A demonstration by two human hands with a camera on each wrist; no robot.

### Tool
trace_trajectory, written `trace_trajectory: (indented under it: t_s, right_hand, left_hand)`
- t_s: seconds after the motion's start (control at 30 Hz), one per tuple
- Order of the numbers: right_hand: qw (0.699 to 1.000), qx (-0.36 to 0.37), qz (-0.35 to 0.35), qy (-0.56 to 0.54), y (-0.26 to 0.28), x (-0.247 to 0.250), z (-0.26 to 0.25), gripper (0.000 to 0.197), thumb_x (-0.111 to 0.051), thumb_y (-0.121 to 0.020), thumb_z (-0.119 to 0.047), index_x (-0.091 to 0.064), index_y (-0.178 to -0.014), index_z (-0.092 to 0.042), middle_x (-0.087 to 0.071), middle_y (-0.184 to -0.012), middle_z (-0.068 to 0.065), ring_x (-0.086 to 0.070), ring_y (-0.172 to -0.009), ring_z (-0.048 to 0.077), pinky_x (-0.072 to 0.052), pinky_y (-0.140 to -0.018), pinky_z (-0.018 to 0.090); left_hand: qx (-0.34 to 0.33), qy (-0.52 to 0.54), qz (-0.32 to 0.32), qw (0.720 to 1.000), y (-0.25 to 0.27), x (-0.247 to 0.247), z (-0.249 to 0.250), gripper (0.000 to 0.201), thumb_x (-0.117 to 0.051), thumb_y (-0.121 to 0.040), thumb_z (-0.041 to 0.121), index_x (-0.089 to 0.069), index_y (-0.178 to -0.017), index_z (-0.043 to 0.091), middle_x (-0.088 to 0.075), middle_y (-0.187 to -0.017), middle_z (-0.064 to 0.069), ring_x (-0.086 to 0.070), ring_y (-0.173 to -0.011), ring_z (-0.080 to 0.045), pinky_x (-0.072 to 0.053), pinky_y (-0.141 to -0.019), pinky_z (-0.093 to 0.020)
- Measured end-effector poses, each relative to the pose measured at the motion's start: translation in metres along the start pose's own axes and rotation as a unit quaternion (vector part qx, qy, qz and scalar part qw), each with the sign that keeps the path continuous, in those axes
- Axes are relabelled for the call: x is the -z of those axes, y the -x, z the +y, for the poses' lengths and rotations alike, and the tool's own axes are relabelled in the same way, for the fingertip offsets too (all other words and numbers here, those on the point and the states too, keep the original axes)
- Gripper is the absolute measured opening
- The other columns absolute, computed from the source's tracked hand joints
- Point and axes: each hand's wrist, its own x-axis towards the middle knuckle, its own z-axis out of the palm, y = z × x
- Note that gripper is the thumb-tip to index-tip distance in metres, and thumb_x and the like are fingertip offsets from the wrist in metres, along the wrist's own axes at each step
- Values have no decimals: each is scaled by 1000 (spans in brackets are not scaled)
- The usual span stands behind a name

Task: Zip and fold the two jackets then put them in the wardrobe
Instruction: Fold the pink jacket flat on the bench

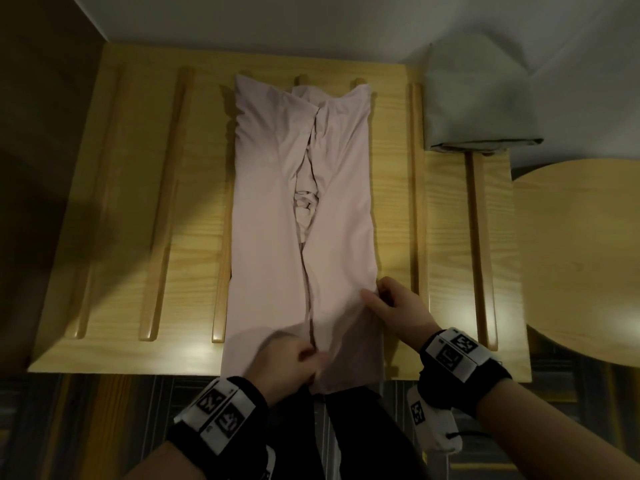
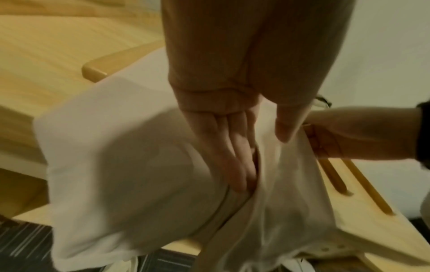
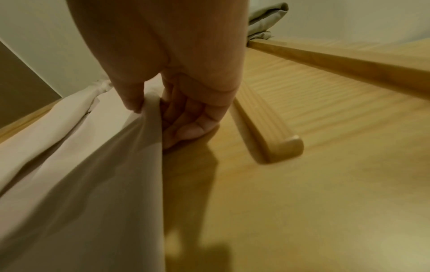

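A pale pink jacket lies lengthwise on the slatted wooden table, its sides folded in to a narrow strip with a seam down the middle. My left hand grips the near hem at that seam, fingers tucked into the fold and thumb on top. My right hand pinches the jacket's right edge between thumb and fingers, just above the table. A folded grey-green jacket sits at the table's far right corner.
Raised wooden slats run front to back across the table, one close by my right hand. A round wooden table stands to the right. White wall lies behind; striped dark carpet below the near edge.
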Motion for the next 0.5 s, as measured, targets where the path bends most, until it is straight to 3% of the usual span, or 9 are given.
trace_trajectory:
  t_s: [0.1,0.2,0.27,0.37,0.5]
  right_hand:
    - [1000,7,5,7,-6,0,-3,27,-54,-90,-41,-43,-73,-24,-48,-68,-8,-45,-63,7,-38,-58,23]
    - [1000,-4,1,-7,-12,-2,-3,24,-55,-89,-43,-50,-89,-20,-59,-83,-6,-56,-76,10,-47,-68,28]
    - [1000,-8,1,-15,-16,-2,-4,24,-54,-88,-45,-50,-92,-22,-60,-87,-8,-57,-79,7,-46,-65,24]
    - [1000,-6,11,-18,-21,-1,-7,22,-55,-88,-44,-47,-85,-24,-59,-80,-7,-55,-70,7,-39,-57,21]
    - [999,3,31,-14,-30,3,-15,22,-56,-88,-41,-45,-78,-26,-52,-70,-6,-48,-61,7,-33,-52,18]
  left_hand:
    - [24,123,50,991,-14,10,8,20,-59,-90,32,-60,-80,16,-62,-67,1,-62,-56,-13,-48,-50,-21]
    - [55,153,88,983,-27,16,15,15,-61,-88,33,-53,-87,21,-63,-73,2,-61,-49,-8,-41,-42,-14]
    - [46,118,98,987,-34,19,19,17,-60,-89,31,-50,-83,18,-61,-70,2,-62,-51,-11,-45,-48,-18]
    - [30,41,97,994,-35,23,21,24,-56,-88,31,-43,-71,21,-56,-74,2,-62,-72,-21,-45,-65,-27]
    - [47,-48,118,991,-30,29,17,25,-50,-89,40,-39,-73,24,-49,-75,7,-57,-81,-21,-40,-68,-27]
